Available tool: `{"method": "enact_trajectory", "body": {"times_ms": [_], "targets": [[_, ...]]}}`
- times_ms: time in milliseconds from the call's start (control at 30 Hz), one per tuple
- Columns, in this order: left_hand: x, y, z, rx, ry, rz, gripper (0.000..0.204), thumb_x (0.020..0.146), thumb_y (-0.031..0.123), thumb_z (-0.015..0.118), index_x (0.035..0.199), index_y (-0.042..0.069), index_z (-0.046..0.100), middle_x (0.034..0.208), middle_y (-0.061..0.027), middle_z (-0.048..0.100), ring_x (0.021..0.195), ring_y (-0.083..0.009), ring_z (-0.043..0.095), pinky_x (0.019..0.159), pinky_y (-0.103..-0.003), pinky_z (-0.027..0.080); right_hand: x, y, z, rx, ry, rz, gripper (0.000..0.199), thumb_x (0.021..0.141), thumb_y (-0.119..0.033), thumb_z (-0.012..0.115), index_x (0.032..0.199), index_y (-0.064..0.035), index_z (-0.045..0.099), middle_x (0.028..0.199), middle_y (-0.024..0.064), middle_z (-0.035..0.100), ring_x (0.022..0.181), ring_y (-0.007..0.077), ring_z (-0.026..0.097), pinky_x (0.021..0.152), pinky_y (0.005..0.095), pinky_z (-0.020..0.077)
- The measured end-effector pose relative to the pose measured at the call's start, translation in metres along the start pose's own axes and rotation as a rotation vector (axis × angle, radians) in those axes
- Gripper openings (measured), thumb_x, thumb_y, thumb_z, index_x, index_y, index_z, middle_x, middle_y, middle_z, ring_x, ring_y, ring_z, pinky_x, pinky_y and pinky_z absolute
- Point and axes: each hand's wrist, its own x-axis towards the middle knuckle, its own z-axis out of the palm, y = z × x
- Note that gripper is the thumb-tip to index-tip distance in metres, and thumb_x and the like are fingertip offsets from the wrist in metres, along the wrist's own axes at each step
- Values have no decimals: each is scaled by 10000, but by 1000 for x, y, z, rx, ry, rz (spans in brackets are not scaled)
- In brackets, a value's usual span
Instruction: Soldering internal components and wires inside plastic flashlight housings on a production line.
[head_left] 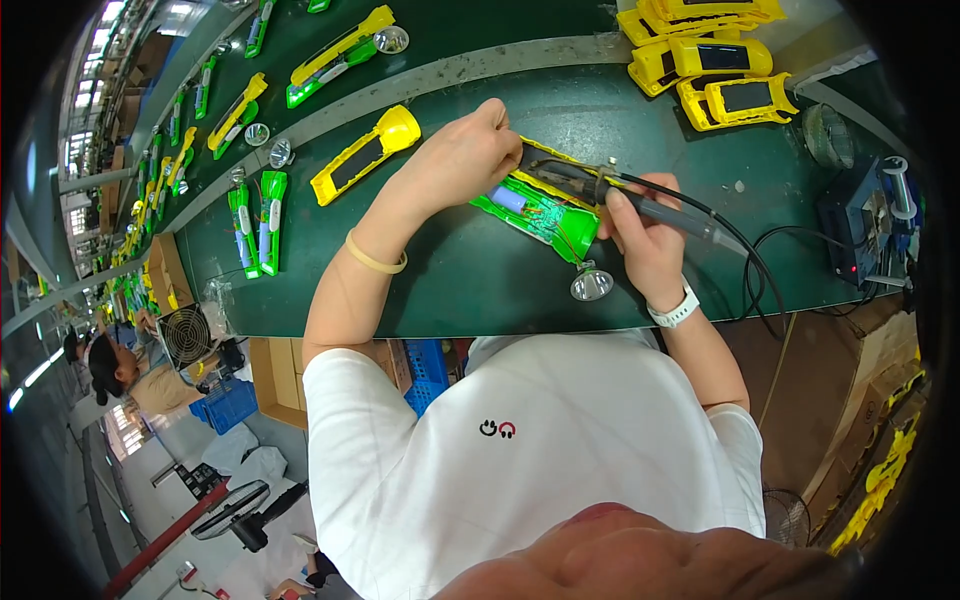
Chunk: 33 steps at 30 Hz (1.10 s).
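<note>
Right hand (645,235) clenched around soldering iron (640,200), tip over opened green flashlight half (535,215). Left hand (470,155) pinching at flashlight's upper edge, just beside tip. Flashlight flat on green surface (450,290), between both hands; silver reflector (591,282) below right hand.

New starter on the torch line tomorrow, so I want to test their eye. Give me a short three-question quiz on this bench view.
1. True or false: the right hand holds a soldering iron with a black cable.
2. What is the left hand nearest to?
A. the small fan
B. the open green torch half with a blue cell and wires
C. the solder spool
3. Fill in: the closed yellow torch lying left of the left hand sits on the dark ____ work surface.

Key: 1 true; 2 B; 3 green.
</note>
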Motion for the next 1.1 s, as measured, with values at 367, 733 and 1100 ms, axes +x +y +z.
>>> {"method": "enact_trajectory", "body": {"times_ms": [367,733,1100], "targets": [[5,6,-4,19,-49,-12,101,754,89,642,802,9,601,827,-115,469,753,-273,528,662,-348,454,10,-44,-71,79,230,-317,216,911,-129,509,1061,-59,371,771,113,562,605,170,591,450,220,398],[4,12,-8,26,-94,-54,95,745,69,653,810,17,608,835,-95,469,756,-248,528,667,-332,453,77,-56,-130,-257,45,-461,424,944,-329,441,1221,-35,314,1123,169,524,935,271,615,793,349,518],[9,-3,-11,-73,11,42,158,793,162,627,900,49,655,850,-94,517,792,-236,544,694,-316,455,13,-42,-122,-61,61,-586,584,864,-548,452,1194,-89,306,1073,213,564,872,368,629,639,375,553]]}}
